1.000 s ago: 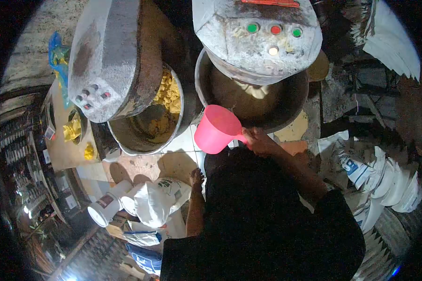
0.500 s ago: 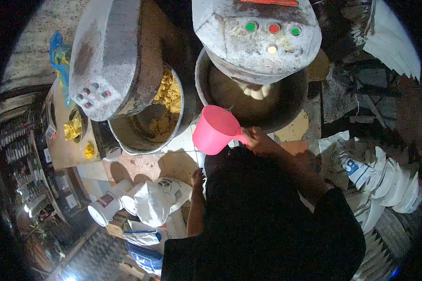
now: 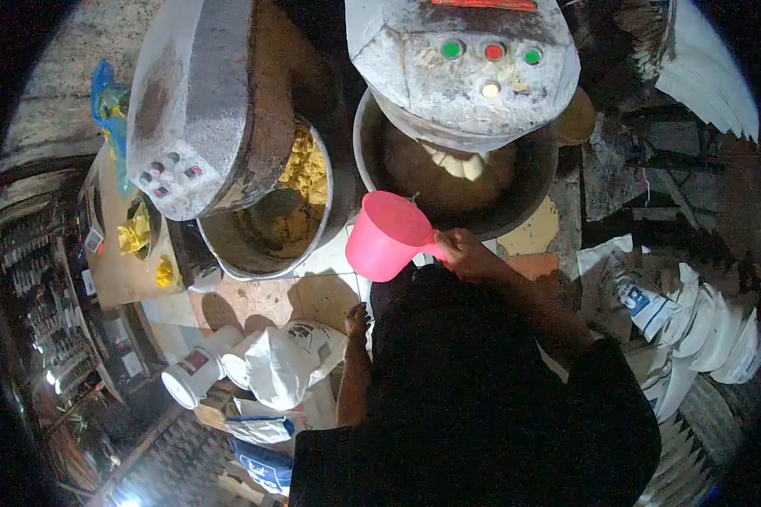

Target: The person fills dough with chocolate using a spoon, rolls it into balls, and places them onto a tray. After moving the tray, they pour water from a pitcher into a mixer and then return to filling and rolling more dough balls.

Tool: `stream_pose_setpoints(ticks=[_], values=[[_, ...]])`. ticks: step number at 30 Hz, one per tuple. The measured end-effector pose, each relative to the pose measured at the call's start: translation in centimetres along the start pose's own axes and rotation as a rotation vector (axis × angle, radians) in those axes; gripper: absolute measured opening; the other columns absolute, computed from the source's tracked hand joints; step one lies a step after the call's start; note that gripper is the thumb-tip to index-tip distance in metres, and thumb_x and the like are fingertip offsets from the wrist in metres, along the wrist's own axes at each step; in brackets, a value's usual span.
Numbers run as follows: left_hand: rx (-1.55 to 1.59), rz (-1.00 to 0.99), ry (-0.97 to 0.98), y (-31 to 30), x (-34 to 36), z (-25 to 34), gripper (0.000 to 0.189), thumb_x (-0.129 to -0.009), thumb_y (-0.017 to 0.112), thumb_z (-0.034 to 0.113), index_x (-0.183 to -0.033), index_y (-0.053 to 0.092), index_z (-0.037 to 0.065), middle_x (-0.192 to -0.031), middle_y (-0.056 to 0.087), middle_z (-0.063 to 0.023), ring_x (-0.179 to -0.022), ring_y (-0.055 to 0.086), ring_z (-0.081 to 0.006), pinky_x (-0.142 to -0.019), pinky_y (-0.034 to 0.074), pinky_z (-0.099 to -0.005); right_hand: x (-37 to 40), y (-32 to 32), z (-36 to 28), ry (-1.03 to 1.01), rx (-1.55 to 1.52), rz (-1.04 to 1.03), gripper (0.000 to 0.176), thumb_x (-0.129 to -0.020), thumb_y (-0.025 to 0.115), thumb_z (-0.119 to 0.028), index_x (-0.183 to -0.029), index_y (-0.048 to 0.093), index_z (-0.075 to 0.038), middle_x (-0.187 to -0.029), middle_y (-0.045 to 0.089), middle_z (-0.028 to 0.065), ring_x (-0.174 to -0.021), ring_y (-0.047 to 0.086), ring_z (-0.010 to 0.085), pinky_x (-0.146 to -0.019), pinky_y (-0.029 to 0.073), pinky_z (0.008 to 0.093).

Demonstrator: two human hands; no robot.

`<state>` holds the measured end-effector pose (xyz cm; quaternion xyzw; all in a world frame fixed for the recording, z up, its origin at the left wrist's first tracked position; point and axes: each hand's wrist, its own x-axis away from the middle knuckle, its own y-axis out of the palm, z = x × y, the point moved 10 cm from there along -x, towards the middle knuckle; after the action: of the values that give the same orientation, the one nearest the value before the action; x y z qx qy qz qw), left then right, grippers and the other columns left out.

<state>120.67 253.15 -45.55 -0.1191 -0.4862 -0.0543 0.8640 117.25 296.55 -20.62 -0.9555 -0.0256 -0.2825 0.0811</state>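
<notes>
The cup (image 3: 388,237) is made of smooth pink plastic, the mixer heads (image 3: 465,72) (image 3: 190,110) are coated in rough, stained, matt grey-white, a smooth metallic rim is shown by the left bowl (image 3: 327,182), glossy tiles (image 3: 325,260) are seen below, and the clothing (image 3: 482,372) is made of matt black cloth.
</notes>
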Motion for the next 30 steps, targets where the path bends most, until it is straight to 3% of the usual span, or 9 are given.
stream_pose_setpoints(ticks=[1,3,7,10,16,20,23,28,30], values=[[-0.012,0.003,0.001,-0.1,-0.2,-0.1,0.033,-0.086,0.069,0.033,-0.110,0.064,0.010,-0.081,0.059,-0.0015,-0.064,0.057,-0.0120,-0.050,0.042,-0.0251,-0.1,-0.9,-0.8,-0.154,0.129,0.126,0.029,-0.087,0.056,-0.014,-0.112,0.060,0.001,-0.087,0.063,0.0124,-0.071,0.057,0.0228,-0.063,0.045,0.0351],[-0.121,-0.007,0.066,-0.3,-1.2,-0.4,0.033,-0.085,0.070,0.033,-0.109,0.066,0.010,-0.082,0.060,-0.0017,-0.064,0.057,-0.0126,-0.051,0.043,-0.0258,3.6,0.9,-2.9,-0.898,0.857,0.555,0.021,-0.090,0.055,-0.015,-0.106,0.063,-0.005,-0.078,0.063,0.0070,-0.063,0.057,0.0176,-0.058,0.045,0.0337],[-0.395,0.020,0.134,-0.5,-2.0,-0.3,0.031,-0.084,0.071,0.031,-0.105,0.068,0.009,-0.079,0.061,-0.0025,-0.064,0.056,-0.0131,-0.054,0.043,-0.0263,0.4,0.5,0.0,-0.073,0.070,-0.026,0.019,-0.091,0.055,-0.017,-0.103,0.062,-0.003,-0.081,0.064,0.0070,-0.071,0.059,0.0181,-0.063,0.047,0.0351],[-0.074,-0.013,0.027,0.0,-0.2,-0.3,0.030,-0.084,0.070,0.031,-0.102,0.069,0.007,-0.076,0.062,-0.0029,-0.063,0.056,-0.0128,-0.055,0.044,-0.0264,0.3,1.4,1.8,0.229,-0.277,-0.138,0.023,-0.090,0.055,-0.016,-0.106,0.059,0.001,-0.092,0.064,0.0126,-0.083,0.060,0.0231,-0.069,0.047,0.0376],[-0.422,-0.026,0.196,1.3,0.4,1.6,0.027,-0.084,0.070,0.028,-0.100,0.069,0.007,-0.082,0.065,-0.0014,-0.062,0.054,-0.0095,-0.050,0.041,-0.0238,-0.5,1.6,1.5,-0.230,0.043,-0.069,0.024,-0.094,0.051,-0.019,-0.109,0.058,-0.001,-0.095,0.063,0.0135,-0.082,0.058,0.0222,-0.069,0.046,0.0374],[-0.240,-0.050,0.235,1.2,0.3,1.3,0.025,-0.085,0.070,0.026,-0.100,0.069,0.007,-0.081,0.065,-0.0001,-0.062,0.054,-0.0077,-0.049,0.038,-0.0209,1.1,0.2,-2.8,-0.007,-0.003,-0.097,0.028,-0.088,0.052,-0.012,-0.109,0.055,0.006,-0.094,0.061,0.0146,-0.083,0.058,0.0270,-0.071,0.046,0.0391],[0.129,-0.061,0.055,0.7,-1.3,-2.4,0.026,-0.084,0.072,0.026,-0.101,0.069,0.006,-0.077,0.064,-0.0002,-0.060,0.053,-0.0075,-0.048,0.037,-0.0202,-0.2,1.3,0.4,-0.156,0.134,-0.062,0.029,-0.085,0.053,-0.009,-0.109,0.055,0.007,-0.088,0.061,0.0175,-0.079,0.059,0.0315,-0.066,0.046,0.0417],[-0.440,0.030,0.223,0.7,0.5,2.7,0.032,-0.082,0.074,0.028,-0.103,0.070,0.003,-0.075,0.063,-0.0035,-0.060,0.053,-0.0097,-0.051,0.041,-0.0252,-0.4,1.0,-1.1,-0.373,0.178,0.007,0.028,-0.083,0.054,-0.008,-0.108,0.055,0.006,-0.080,0.059,0.0241,-0.067,0.059,0.0388,-0.056,0.044,0.0472],[-0.397,0.052,0.176,0.3,0.5,2.3,0.033,-0.081,0.074,0.028,-0.104,0.070,0.003,-0.075,0.063,-0.0038,-0.061,0.054,-0.0106,-0.052,0.043,-0.0262,0.0,0.6,-1.6,-0.384,0.153,0.015,0.027,-0.084,0.053,-0.008,-0.107,0.055,0.006,-0.080,0.059,0.0249,-0.065,0.059,0.0407,-0.055,0.044,0.0487]])
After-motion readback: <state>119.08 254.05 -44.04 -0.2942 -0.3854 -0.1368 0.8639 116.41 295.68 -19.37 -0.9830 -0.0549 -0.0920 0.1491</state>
